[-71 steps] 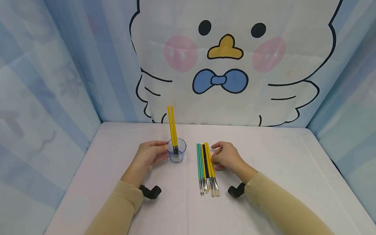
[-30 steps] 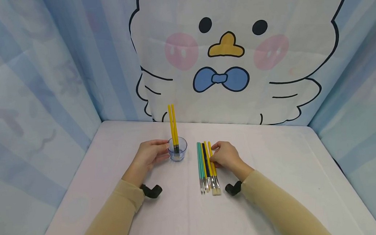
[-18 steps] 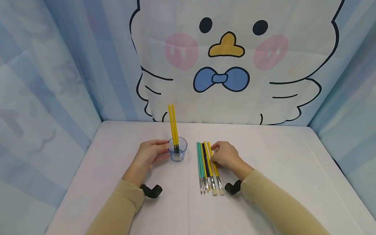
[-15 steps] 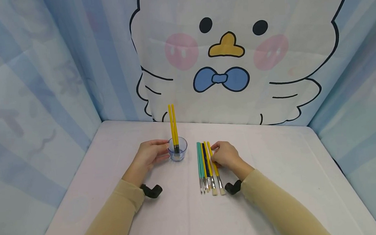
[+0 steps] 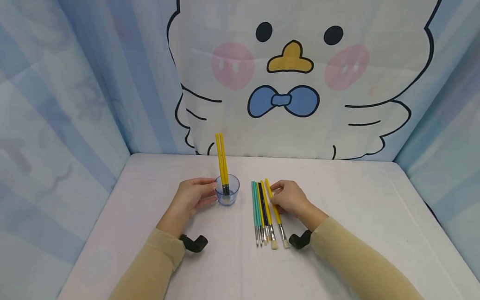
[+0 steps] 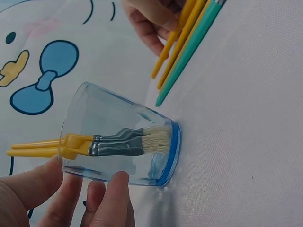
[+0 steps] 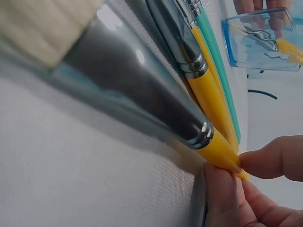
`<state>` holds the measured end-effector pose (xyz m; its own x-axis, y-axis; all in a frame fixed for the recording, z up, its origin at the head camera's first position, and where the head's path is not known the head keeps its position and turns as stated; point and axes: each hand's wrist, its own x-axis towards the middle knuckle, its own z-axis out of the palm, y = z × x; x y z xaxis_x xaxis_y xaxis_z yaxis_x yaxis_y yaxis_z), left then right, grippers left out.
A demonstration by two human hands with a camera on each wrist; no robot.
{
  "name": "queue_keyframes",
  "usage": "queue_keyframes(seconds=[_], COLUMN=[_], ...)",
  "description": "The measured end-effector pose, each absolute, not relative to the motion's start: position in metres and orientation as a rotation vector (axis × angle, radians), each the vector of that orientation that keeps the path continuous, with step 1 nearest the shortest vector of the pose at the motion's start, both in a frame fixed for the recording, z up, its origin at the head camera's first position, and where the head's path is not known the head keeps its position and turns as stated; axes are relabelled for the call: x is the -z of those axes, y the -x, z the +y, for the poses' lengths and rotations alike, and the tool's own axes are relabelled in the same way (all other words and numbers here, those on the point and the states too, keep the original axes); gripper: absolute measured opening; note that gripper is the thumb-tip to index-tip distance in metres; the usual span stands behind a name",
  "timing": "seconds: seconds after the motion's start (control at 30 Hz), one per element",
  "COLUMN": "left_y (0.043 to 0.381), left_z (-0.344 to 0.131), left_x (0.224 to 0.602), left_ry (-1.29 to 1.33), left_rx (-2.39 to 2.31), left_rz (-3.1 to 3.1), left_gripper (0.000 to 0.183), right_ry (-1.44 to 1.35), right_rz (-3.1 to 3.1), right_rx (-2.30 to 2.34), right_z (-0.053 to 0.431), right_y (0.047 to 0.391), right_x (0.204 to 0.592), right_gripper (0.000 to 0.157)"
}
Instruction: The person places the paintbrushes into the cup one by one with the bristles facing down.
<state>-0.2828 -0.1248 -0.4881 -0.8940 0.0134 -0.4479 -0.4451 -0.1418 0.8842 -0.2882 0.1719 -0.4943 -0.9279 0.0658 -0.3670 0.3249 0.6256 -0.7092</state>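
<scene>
A clear cup (image 5: pixel 228 198) with a bluish base stands upright on the table, two yellow-handled paintbrushes (image 5: pixel 222 158) inside it, bristles down. At its left side, my left hand (image 5: pixel 190 196) holds it with thumb and fingertips, as the left wrist view shows. To the right lies a row of paintbrushes (image 5: pixel 262 209) with teal, yellow and dark handles, bristles toward me. My right hand (image 5: pixel 290 196) pinches the handle of the rightmost brush, a yellow flat one (image 7: pixel 220 152); this brush slants away from the row at its bristle end.
A pale cloth covers the table (image 5: pixel 232 280). Behind it hangs a curtain (image 5: pixel 297 132) printed with a cartoon face, and striped blue curtains (image 5: pixel 34 136) rise at both sides. Dark wrist mounts (image 5: pixel 194 244) jut from both sleeves.
My right hand has closed on the rightmost yellow brush and shifted its bristle end rightward, apart from the row. The left hand and cup have stayed nearly still.
</scene>
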Motion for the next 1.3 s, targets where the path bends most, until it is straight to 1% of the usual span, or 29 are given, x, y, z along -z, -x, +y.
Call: queue_keyframes(seconds=[0.33, 0.73, 1.3], left_y=[0.285, 0.284, 0.280], left_z=[-0.124, -0.122, -0.123], left_x=[0.488, 0.485, 0.483], left_ry=[0.476, 0.495, 0.466], left_rx=[-2.116, -2.110, -2.109], left_rz=[1.820, 1.833, 1.829], left_gripper=[0.038, 0.037, 0.040], right_ry=[-0.307, -0.333, -0.354], right_rz=[2.473, 2.439, 2.398], right_rx=[1.368, 1.421, 1.555], right_z=[0.177, 0.181, 0.184], right_y=[0.287, 0.288, 0.286], right_x=[0.495, 0.492, 0.490], right_gripper=[0.043, 0.043, 0.047])
